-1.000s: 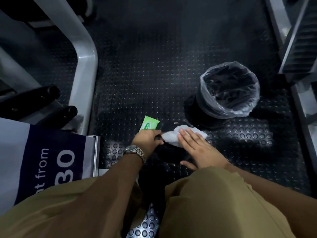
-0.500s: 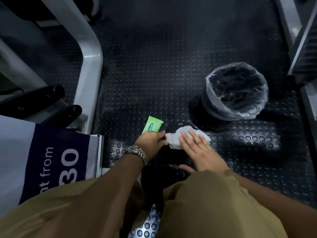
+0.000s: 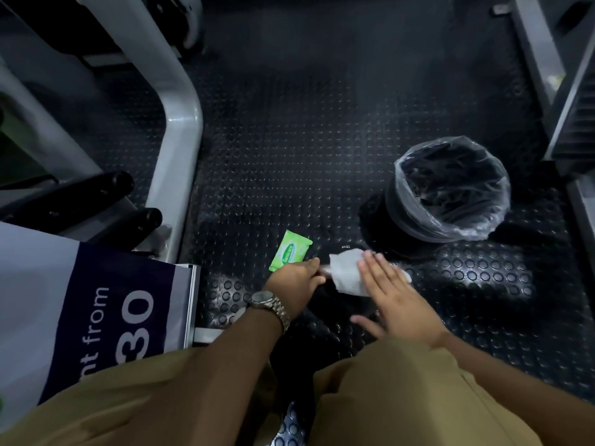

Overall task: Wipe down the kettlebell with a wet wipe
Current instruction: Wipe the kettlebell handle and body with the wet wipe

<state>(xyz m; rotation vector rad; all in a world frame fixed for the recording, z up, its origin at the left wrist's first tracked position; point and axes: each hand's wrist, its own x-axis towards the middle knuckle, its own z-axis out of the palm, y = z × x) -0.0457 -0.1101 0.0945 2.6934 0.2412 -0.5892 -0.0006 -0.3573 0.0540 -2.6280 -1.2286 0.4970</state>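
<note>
The kettlebell (image 3: pixel 335 300) stands on the studded rubber floor (image 3: pixel 322 140) just ahead of the person's knees, black on black and hard to make out; only a dark mass shows between the two hands. Spread over its far upper side is the wet wipe (image 3: pixel 346 272), white and crumpled. The right hand (image 3: pixel 396 300) lies flat on it, fingers straight and together, pressing rather than pinching, so this grip is fully open and holds the wipe by pressure alone. The left hand (image 3: pixel 294 284), a watch (image 3: pixel 269 304) on its wrist, sits at the kettlebell's left side with fingers curled, apparently round the handle – though the handle itself is lost in shadow.

The bell thus lies directly under the right palm and to the right of the left grip; the right hand is the one placed to wipe, probably by sweeping across or down the body while the left steadies it.

Just beyond the left hand lies a green wipe packet (image 3: pixel 289 251). A lined bin (image 3: pixel 399 207) stands further off to the right.
</note>
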